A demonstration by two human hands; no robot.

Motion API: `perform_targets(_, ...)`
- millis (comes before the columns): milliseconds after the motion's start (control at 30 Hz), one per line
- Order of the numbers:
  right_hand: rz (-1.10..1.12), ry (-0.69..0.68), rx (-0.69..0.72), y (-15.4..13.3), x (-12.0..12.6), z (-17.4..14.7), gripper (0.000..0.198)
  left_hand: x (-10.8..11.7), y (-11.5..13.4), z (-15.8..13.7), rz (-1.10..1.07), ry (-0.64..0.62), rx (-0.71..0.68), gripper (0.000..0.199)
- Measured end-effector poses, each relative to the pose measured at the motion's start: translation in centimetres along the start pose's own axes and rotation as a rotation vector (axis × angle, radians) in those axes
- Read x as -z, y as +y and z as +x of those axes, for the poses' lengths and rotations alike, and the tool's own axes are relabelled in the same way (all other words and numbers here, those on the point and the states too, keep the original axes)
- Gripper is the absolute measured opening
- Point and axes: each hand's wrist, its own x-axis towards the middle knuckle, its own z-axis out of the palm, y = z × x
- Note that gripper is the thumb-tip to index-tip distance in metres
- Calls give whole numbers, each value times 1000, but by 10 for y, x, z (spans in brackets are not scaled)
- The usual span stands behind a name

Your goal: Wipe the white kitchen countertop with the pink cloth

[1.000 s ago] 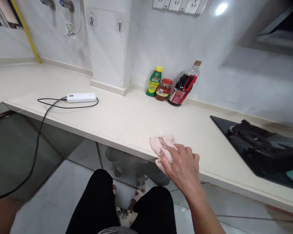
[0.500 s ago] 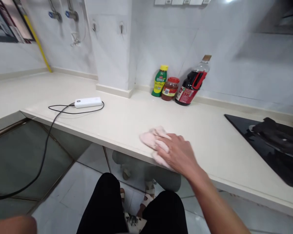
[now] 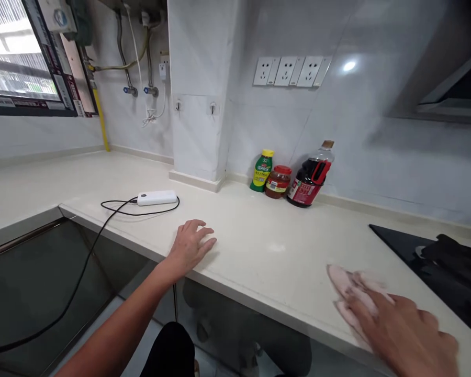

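Wiping step in hand, by the look of it. Right hand point(image 3: 406, 335) lies flat on the cloth point(image 3: 351, 296), fingers spread and pressing down, not pinching. Cloth sits on the desk point(image 3: 267, 246) close to its front edge, just left of the hob point(image 3: 439, 272), and looks motion-blurred.

Left hand point(image 3: 190, 246) rests palm-down on the desk, fingers spread, holding nothing; seems to be bracing. It's well left of the cloth, just in front of the power bank point(image 3: 157, 198), apart from it. The power bank's cable point(image 3: 113, 209) loops on the desk and drops over the edge.

Three bottles point(image 3: 290, 175) stand at the wall, well behind the cloth.

Judgement: the strip by the hob is being covered. Next stroke needs steady flat pressure and a sweep along the desk, staying on the surface near the edge and stopping short of the hob. Going further left, watch the cable.
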Motion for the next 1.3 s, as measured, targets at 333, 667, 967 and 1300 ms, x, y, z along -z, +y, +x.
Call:
perform_targets(333, 317, 22, 606, -191, 34, -44, 29, -23, -26, 4, -74, -107, 152, 38)
perform_targets(667, 1404, -355, 96, -165, 38, -19, 65, -15, -23, 6, -112, -88, 194, 35)
perform_targets(967, 1024, -37, -155, -55, 3, 40, 91, -17, -30, 7, -142, -126, 193, 40)
perform_targets(1300, 674, -110, 286, -103, 15, 13, 64, -20, -30, 8, -86, -117, 161, 41)
